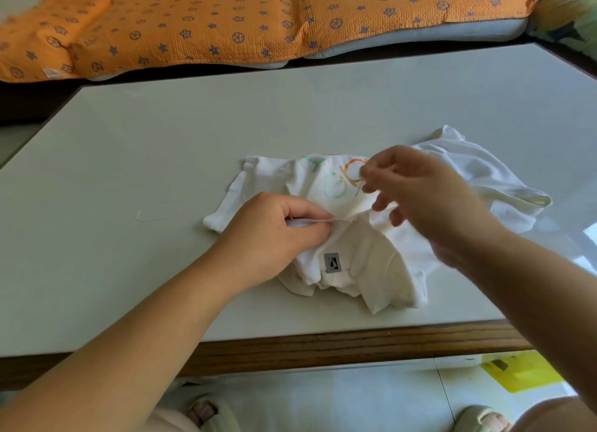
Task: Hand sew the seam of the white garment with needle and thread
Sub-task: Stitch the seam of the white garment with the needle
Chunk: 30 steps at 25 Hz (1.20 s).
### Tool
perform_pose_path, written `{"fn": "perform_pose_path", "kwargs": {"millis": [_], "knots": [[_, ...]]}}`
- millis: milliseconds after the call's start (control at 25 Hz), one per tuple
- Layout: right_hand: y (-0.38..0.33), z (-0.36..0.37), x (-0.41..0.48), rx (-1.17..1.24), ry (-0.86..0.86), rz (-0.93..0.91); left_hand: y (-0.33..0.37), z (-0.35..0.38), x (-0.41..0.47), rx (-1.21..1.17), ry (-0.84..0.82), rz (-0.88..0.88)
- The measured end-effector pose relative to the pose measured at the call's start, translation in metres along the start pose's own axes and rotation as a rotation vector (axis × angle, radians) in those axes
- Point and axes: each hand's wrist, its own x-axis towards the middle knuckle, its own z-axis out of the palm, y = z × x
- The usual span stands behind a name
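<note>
The garment (pixel 361 263) is soft white cloth, matt and creased, with a small grey label (pixel 332 262) and flat printed letters (pixel 350 173) in orange and green. A thin pale thread (pixel 315 220) lies across it, fine and faintly shiny. The bench (pixel 161 160) has a pale top, smooth and glossy, catching light at the right; its near edge (pixel 323 344) is dark grained wood. Behind it the quilt (pixel 226 21) is orange cloth, puckered and matt. The floor (pixel 355 399) is pale, glossy tile.

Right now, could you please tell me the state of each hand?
Left hand: grips a fold of the white garment.
Right hand: raised over the garment, blurred; its grip cannot be told.
</note>
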Motion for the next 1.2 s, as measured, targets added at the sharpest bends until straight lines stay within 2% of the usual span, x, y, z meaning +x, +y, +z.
{"fn": "perform_pose_path", "kwargs": {"millis": [160, 280, 560, 760, 840, 920, 1080, 1200], "knots": [[-0.004, -0.016, 0.018, 0.717, -0.096, 0.225, 0.001, -0.001, -0.001, -0.113, -0.053, -0.052], [0.001, -0.015, 0.024, 0.962, -0.074, 0.243, 0.000, -0.002, 0.001, -0.166, -0.083, -0.100], [0.008, -0.026, 0.040, 0.611, 0.234, -0.017, -0.001, -0.007, 0.002, -0.167, -0.147, -0.171], [0.007, -0.030, 0.041, 0.506, 0.327, -0.081, -0.001, -0.008, 0.001, -0.167, -0.151, -0.183], [0.005, -0.028, 0.038, 0.388, 0.341, -0.116, 0.000, -0.009, 0.001, -0.166, -0.153, -0.187], [0.004, -0.020, 0.026, 0.153, 0.274, -0.197, 0.002, -0.010, 0.001, -0.174, -0.150, -0.188], [0.014, 0.008, -0.018, -0.383, -0.051, -0.524, 0.002, -0.011, 0.002, -0.216, -0.134, -0.202], [0.023, 0.018, -0.031, -0.520, -0.114, -0.667, 0.001, -0.010, 0.002, -0.252, -0.136, -0.216]]}}
